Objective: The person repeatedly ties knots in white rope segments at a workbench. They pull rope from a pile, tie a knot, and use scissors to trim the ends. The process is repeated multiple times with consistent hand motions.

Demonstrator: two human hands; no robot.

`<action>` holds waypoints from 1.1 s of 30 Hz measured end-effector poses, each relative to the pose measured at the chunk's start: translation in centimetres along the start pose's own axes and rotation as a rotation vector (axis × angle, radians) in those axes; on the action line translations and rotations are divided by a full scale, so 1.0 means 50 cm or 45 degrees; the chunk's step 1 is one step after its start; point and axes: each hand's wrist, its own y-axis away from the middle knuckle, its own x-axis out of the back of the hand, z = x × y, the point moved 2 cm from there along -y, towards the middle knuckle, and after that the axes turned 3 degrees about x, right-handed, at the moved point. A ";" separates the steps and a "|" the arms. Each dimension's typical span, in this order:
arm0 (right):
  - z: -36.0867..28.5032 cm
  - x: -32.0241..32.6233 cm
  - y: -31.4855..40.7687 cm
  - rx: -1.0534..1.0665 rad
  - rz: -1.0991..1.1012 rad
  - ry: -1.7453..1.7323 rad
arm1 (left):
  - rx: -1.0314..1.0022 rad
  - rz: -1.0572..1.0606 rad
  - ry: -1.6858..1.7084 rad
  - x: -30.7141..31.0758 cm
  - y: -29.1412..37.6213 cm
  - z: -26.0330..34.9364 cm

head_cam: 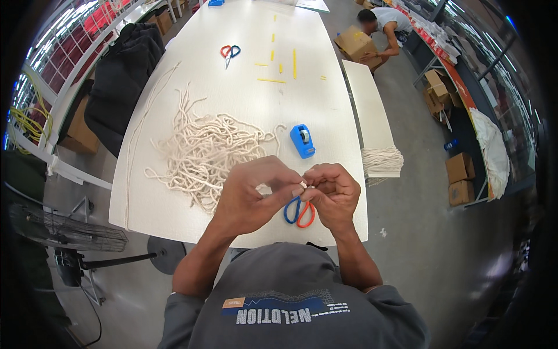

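My left hand (257, 192) pinches a small end of cream cotton cord (304, 185) between thumb and forefinger. Fingertip to fingertip with it, my right hand (332, 192) grips the same bit, its fingers curled. The fingers hide most of what is held. Under my hands lie scissors with one blue and one red handle loop (306, 216), their blades covered. A tangled heap of cream cord (209, 148) spreads to the left of my hands. Just beyond them stands a blue tape dispenser (302, 141) with a roll of clear tape.
Farther up the white table (244, 96) lie second scissors (229, 53) and several yellow tape strips (294, 63). Cord strands (141, 126) run along the left edge. A bundle of cord (382, 161) hangs over a bench (370, 104) at right. A person holds a carton (355, 43). A fan (74, 231) stands left.
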 end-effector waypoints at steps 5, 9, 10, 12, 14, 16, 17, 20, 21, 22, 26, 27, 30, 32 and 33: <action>-0.016 0.006 -0.009 -0.096 -0.035 0.114 | 0.120 0.032 0.001 0.011 0.000 -0.003; -0.035 -0.003 -0.011 -0.121 -0.009 0.269 | 0.151 0.070 -0.011 0.011 -0.001 -0.008; -0.039 -0.005 -0.011 -0.124 -0.009 0.308 | 0.153 0.091 -0.011 0.010 -0.002 -0.010; -0.044 -0.011 -0.013 -0.117 0.010 0.364 | 0.214 0.084 0.046 0.007 -0.005 -0.017; -0.048 -0.015 -0.015 -0.088 -0.011 0.450 | 0.281 0.044 0.143 0.010 -0.010 -0.022; -0.054 -0.016 -0.017 -0.028 -0.041 0.538 | 0.287 -0.063 0.206 0.017 -0.017 -0.022; -0.056 -0.016 -0.019 -0.027 -0.059 0.538 | 0.322 -0.110 0.224 0.020 -0.020 -0.022; -0.066 -0.014 -0.020 -0.005 -0.109 0.563 | 0.332 -0.210 0.298 0.029 -0.025 -0.013; -0.071 -0.014 -0.020 0.003 -0.123 0.569 | 0.331 -0.235 0.302 0.030 -0.026 -0.009; -0.074 -0.013 -0.022 0.016 -0.146 0.573 | 0.346 -0.227 0.281 0.029 -0.029 -0.007; -0.083 -0.011 -0.023 0.035 -0.130 0.612 | 0.308 -0.226 0.140 0.023 -0.041 0.003; -0.083 -0.010 -0.023 0.024 -0.108 0.605 | 0.298 -0.231 0.069 0.022 -0.043 0.004; -0.082 -0.012 -0.020 -0.002 -0.039 0.586 | 0.275 -0.186 0.089 0.022 -0.050 0.006; -0.082 -0.013 -0.020 0.000 -0.012 0.589 | 0.270 -0.182 0.090 0.024 -0.053 0.005; -0.084 -0.013 -0.021 0.007 -0.004 0.598 | 0.275 -0.187 0.070 0.027 -0.055 0.005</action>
